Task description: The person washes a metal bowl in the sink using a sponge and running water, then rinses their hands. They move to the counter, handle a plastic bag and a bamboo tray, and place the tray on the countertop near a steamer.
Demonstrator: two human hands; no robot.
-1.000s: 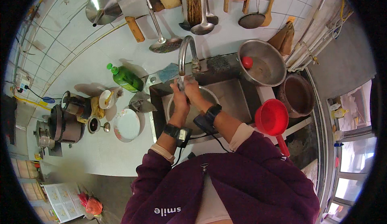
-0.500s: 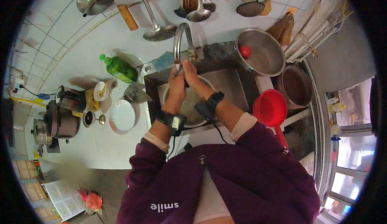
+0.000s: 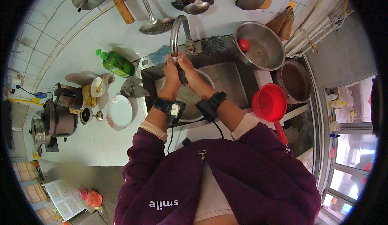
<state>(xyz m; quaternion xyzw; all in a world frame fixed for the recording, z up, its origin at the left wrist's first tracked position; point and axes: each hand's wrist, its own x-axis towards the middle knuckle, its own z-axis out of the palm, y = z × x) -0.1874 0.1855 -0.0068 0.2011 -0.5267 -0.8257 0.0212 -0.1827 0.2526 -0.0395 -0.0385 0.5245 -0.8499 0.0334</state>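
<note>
Head-worn fisheye, straight down, near sink (image 3: 226, 77)

Faucet (image 3: 180, 32) seemingly just above hands (image 3: 180, 72)

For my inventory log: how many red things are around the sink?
2. A small red ball lies in the steel bowl behind the sink; a red funnel-shaped strainer sits on the counter at its right. Others may be hidden.

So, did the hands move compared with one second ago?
Yes, slightly. Both hands, the left hand and right hand, have gone up closer to the spout of the tap, above the sink; the camera shifted too.
</note>
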